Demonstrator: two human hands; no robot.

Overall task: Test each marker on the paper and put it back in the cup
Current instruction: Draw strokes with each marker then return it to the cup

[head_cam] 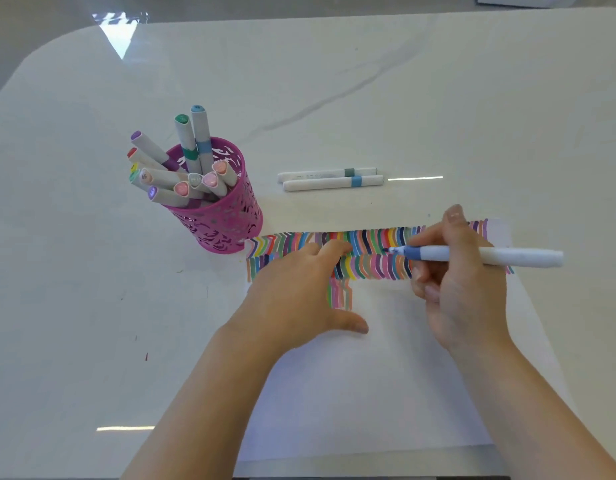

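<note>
Forearms (202,403): two, bare, enter from the bottom edge, nearest the lens.
Paper (369,393): white sheet lying flat on table (74,271), centre-right; near edge close to the table's front edge.
Table: white, glossy, faint grey veining; a few tiny ink specks left of paper.
Pink cup (227,223): perforated, upright, left of centre, just beside paper's far-left corner; touching that corner or not, can't tell.
Stored markers (168,178): bunch of white-barrelled ones in pink cup, caps up, most leaning left; caps purple, red, yellow, green, pink, grey, teal, light blue.
Left hand (292,299): palm down on paper, fingers straight and released, fingertips on the colour strokes (372,244), thumb splayed to the right; grasps nothing.
Colour strokes: two full rows of short slanted lines along paper's far edge; short third row begun below them, by left hand's fingers.
Loose markers (334,183): two, capped, lying side by side on table beyond paper, touching, lengthwise left-right; one has a grey band, one a blue band.
Right hand (462,296): fingers curled, grasping blue marker (490,255) in a pen grip, over paper's right part.
Blue marker: uncapped, near horizontal, rear end pointing right; nib (391,250) points left over the stroke rows; nib touching paper or not, can't tell.
</note>
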